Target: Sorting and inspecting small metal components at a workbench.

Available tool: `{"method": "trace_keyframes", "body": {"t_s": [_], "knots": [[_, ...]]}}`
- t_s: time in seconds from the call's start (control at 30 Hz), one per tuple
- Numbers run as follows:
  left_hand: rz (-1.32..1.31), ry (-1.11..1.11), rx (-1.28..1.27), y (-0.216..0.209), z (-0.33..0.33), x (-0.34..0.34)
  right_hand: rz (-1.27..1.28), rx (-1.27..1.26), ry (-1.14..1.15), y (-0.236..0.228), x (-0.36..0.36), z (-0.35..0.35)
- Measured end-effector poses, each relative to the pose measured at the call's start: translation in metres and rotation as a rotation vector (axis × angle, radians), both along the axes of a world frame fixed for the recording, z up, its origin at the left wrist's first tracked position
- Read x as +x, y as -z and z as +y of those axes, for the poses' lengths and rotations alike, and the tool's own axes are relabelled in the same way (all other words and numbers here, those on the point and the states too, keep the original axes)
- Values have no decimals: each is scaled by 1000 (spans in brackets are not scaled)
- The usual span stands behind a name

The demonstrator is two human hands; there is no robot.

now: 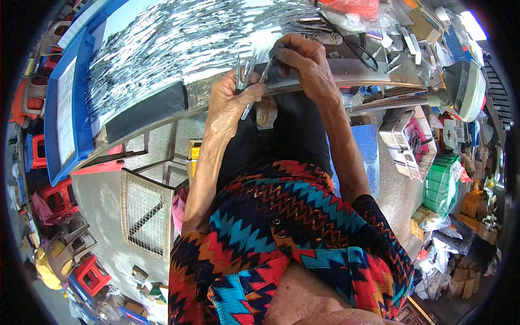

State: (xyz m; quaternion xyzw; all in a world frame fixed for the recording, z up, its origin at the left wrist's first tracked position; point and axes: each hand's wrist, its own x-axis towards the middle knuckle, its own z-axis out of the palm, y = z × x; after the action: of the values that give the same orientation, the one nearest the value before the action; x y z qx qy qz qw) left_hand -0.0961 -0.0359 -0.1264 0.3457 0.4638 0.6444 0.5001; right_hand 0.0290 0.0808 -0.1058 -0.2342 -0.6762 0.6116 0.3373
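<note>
My left hand (227,103) is closed around several slim, shiny metal pieces (246,76), which stick up past the fingers. Just to its right, my right hand (311,67) pinches one slim metal piece (266,69) and a small dark thing whose kind is hidden by the fingers. The lower end of that metal piece is near my left fingertips. Both hands are above the near edge of the workbench. Beyond them, a great many similar narrow metal pieces (179,54) lie spread in rows on a white sheet. A black pad (149,112) lies along the bench edge, left of my hands.
A blue tray (81,146) borders the bench's left side. A black cable loop (360,51) and plastic bags (390,21) lie at the far right. A lamp (471,92), a white basket (403,154) and a green crate (441,184) stand right. Red stools (91,275) are left.
</note>
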Motion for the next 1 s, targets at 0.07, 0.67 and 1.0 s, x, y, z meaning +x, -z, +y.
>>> {"method": "trace_keyframes", "body": {"t_s": [0.07,0.67,1.0], "knots": [[81,-56,7,-4,-1,3,3,-15,10,1,-1,-1],[540,-230,18,-18,-11,7,68,-187,-31,11,-4,-5],[193,-87,-26,-8,-14,-8,-89,-19,13,-1,-16,-12]]}}
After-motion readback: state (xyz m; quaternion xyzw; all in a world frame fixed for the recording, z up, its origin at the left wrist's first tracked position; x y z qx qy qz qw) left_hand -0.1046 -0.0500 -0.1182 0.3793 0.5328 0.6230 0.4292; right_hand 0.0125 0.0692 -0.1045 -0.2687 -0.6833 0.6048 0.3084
